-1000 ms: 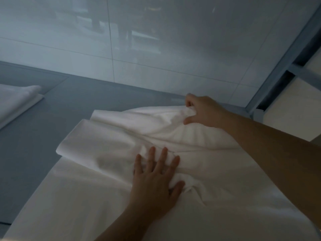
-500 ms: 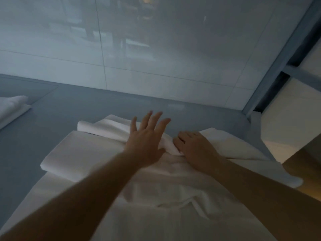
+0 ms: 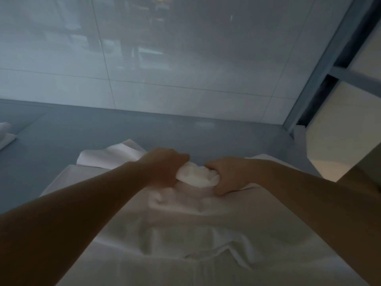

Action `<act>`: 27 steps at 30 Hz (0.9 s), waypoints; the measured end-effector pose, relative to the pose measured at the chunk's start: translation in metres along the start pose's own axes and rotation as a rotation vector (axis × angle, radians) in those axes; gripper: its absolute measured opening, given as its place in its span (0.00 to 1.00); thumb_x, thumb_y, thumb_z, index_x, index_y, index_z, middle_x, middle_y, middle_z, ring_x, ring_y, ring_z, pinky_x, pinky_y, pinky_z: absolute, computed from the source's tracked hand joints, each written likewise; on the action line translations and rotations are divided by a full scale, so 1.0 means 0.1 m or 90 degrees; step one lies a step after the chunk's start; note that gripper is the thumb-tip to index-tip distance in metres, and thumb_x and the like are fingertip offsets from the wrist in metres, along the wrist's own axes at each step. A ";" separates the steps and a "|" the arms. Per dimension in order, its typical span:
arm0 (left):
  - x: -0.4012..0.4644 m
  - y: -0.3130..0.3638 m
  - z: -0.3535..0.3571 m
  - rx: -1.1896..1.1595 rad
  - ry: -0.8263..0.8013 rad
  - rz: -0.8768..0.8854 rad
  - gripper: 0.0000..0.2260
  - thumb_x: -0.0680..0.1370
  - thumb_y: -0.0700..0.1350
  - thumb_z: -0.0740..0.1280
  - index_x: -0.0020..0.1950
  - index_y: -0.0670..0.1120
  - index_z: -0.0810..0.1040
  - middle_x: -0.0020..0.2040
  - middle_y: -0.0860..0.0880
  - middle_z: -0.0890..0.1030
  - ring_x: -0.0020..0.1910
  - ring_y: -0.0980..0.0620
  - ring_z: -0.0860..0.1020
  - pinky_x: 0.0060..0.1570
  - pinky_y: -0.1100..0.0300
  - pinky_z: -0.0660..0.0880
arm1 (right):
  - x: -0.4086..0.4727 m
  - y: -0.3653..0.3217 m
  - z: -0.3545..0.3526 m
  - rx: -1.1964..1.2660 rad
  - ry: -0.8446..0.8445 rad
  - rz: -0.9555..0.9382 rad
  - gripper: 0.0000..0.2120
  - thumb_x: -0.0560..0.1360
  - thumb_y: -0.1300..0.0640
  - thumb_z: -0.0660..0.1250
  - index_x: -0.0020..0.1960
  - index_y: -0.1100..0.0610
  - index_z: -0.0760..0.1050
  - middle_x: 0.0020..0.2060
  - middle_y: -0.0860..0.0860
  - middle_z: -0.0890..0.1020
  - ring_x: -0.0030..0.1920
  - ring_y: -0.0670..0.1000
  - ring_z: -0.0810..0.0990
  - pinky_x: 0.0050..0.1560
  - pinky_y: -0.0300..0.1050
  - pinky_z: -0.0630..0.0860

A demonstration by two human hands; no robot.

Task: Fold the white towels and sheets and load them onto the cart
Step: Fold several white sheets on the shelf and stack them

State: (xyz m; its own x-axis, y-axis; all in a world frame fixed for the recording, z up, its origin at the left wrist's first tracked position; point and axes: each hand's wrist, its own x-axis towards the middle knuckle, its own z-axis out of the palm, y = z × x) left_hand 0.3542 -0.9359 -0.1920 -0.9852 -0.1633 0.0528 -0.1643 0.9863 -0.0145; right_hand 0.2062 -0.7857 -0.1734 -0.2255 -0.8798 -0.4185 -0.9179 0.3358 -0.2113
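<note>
Both hands grip one bunched ridge of the white sheet (image 3: 185,234) spread on the gray tabletop (image 3: 103,131): left hand (image 3: 165,166) and right hand (image 3: 228,174) curl their fingers round it, apparently. Draw the ridge taut and level before folding over.

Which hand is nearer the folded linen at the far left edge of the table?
Left. The left hand grips the bunched sheet on the side toward the folded linen; the right hand grips it farther right.
</note>
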 end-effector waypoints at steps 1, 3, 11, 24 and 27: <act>-0.03 0.00 0.03 0.013 0.019 0.002 0.15 0.70 0.51 0.68 0.55 0.53 0.69 0.51 0.49 0.80 0.51 0.45 0.79 0.40 0.57 0.64 | -0.02 0.03 0.02 -0.010 0.021 -0.008 0.22 0.59 0.45 0.70 0.50 0.44 0.67 0.45 0.45 0.74 0.46 0.50 0.75 0.43 0.39 0.66; -0.09 0.00 0.08 0.030 0.049 0.012 0.17 0.70 0.52 0.68 0.55 0.54 0.67 0.50 0.50 0.80 0.48 0.45 0.79 0.39 0.57 0.64 | -0.11 0.10 0.07 -0.038 0.082 -0.010 0.18 0.64 0.48 0.72 0.47 0.44 0.66 0.43 0.46 0.77 0.46 0.52 0.77 0.41 0.40 0.65; -0.19 -0.34 -0.10 0.125 0.053 0.012 0.18 0.70 0.61 0.64 0.56 0.56 0.70 0.50 0.53 0.81 0.51 0.52 0.79 0.54 0.56 0.67 | -0.52 0.50 -0.11 -0.348 0.241 0.101 0.10 0.75 0.43 0.63 0.53 0.46 0.72 0.48 0.46 0.80 0.54 0.51 0.78 0.64 0.51 0.61; -0.23 -0.54 -0.10 0.141 0.311 -0.282 0.27 0.70 0.46 0.72 0.69 0.48 0.70 0.66 0.40 0.69 0.65 0.40 0.66 0.64 0.40 0.58 | -0.38 0.70 -0.01 -0.283 0.508 0.370 0.25 0.74 0.55 0.66 0.69 0.57 0.66 0.65 0.60 0.68 0.67 0.61 0.64 0.70 0.67 0.53; -0.15 -0.13 0.16 -0.014 0.195 -0.052 0.19 0.76 0.52 0.65 0.67 0.55 0.72 0.71 0.46 0.67 0.70 0.43 0.64 0.65 0.47 0.59 | -0.19 0.42 0.28 -0.224 0.511 0.015 0.19 0.74 0.55 0.65 0.64 0.56 0.74 0.65 0.59 0.73 0.66 0.61 0.70 0.67 0.63 0.63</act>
State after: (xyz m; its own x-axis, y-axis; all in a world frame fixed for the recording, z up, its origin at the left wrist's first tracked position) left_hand 0.3700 -0.9465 -0.2081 -0.9074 -0.2300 0.3517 -0.2373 0.9712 0.0227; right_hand 0.1807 -0.7449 -0.1988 -0.2852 -0.8898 0.3562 -0.9279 0.3494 0.1301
